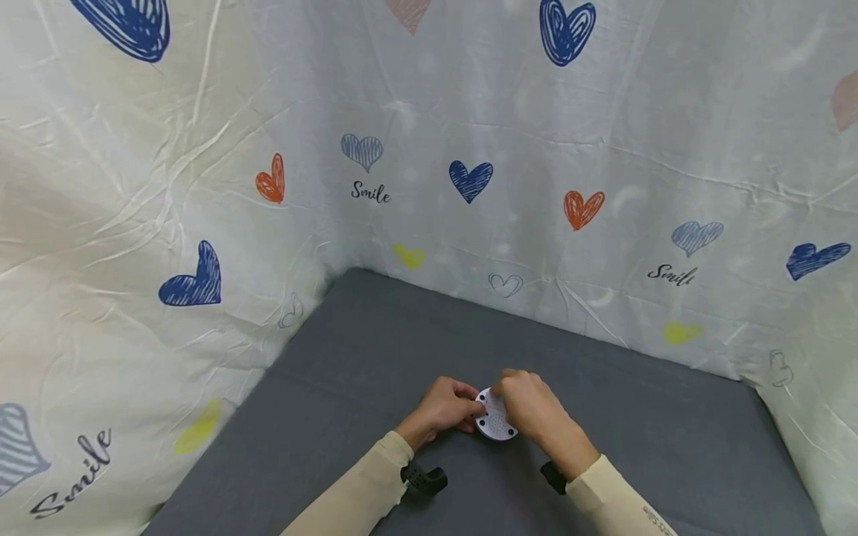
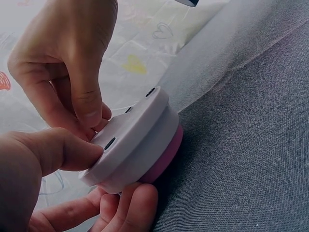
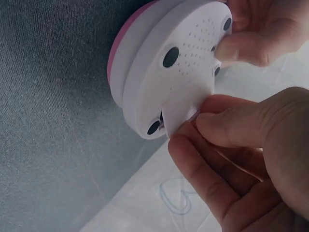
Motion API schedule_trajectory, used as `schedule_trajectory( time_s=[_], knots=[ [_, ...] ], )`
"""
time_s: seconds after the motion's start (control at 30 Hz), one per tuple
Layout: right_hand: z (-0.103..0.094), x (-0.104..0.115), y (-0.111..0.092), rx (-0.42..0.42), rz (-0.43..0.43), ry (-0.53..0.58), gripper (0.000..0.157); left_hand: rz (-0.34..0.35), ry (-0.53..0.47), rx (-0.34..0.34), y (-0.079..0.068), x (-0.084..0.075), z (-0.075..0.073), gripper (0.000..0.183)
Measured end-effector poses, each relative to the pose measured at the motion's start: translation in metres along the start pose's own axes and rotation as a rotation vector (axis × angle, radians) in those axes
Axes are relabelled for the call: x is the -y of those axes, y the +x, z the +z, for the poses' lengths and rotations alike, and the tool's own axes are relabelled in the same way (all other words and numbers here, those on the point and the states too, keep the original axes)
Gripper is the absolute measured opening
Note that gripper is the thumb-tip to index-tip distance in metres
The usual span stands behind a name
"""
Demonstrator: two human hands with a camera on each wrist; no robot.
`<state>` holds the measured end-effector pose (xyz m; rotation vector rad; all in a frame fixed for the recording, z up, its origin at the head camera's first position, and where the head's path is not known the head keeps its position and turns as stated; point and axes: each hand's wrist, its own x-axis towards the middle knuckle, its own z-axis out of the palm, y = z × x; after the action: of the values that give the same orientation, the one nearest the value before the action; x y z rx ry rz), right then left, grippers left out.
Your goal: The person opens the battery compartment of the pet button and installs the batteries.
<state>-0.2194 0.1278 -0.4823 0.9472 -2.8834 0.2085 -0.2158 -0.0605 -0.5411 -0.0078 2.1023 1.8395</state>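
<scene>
A round white device (image 1: 497, 426) is held tilted close over the grey cloth, its underside facing up. This face carries black round feet (image 3: 171, 57) and a patch of small holes (image 3: 198, 43); a pink part (image 2: 166, 157) shows on the opposite side. My left hand (image 1: 444, 406) grips its edge, thumb on the underside and fingers beneath. With thumb and fingers, my right hand (image 1: 532, 402) pinches a thin white cover (image 3: 179, 112) at the underside's edge. One side of that cover stands raised, with a dark gap beside it.
Grey cloth (image 1: 375, 335) covers the table. White curtains (image 1: 429, 112) printed with hearts and "Smile" hang along its left and far sides. A black strap (image 1: 425, 480) sits at my left wrist, another (image 1: 553, 478) at my right.
</scene>
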Motion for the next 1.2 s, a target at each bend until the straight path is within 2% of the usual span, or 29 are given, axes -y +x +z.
schedule_trajectory(
  time_s=[0.23,0.47,0.67,0.93,1.2],
  knots=[
    [-0.001,-0.005,0.0,0.051,-0.015,0.077,0.04,-0.001,0.007,0.005,0.0,-0.001,-0.001,0.026],
    [0.0,-0.004,-0.001,0.059,-0.001,0.087,0.037,-0.002,0.011,0.005,-0.001,-0.003,-0.001,0.026],
    [-0.002,-0.007,-0.005,0.065,0.037,0.137,0.038,0.0,0.005,-0.005,-0.001,-0.001,-0.001,0.026],
    [-0.009,-0.022,-0.004,0.012,0.079,0.193,0.03,0.006,-0.011,-0.007,-0.001,-0.001,0.001,0.029],
    [-0.009,-0.03,0.001,0.061,0.175,0.243,0.019,-0.002,-0.026,-0.002,0.0,0.0,0.0,0.028]
  ],
)
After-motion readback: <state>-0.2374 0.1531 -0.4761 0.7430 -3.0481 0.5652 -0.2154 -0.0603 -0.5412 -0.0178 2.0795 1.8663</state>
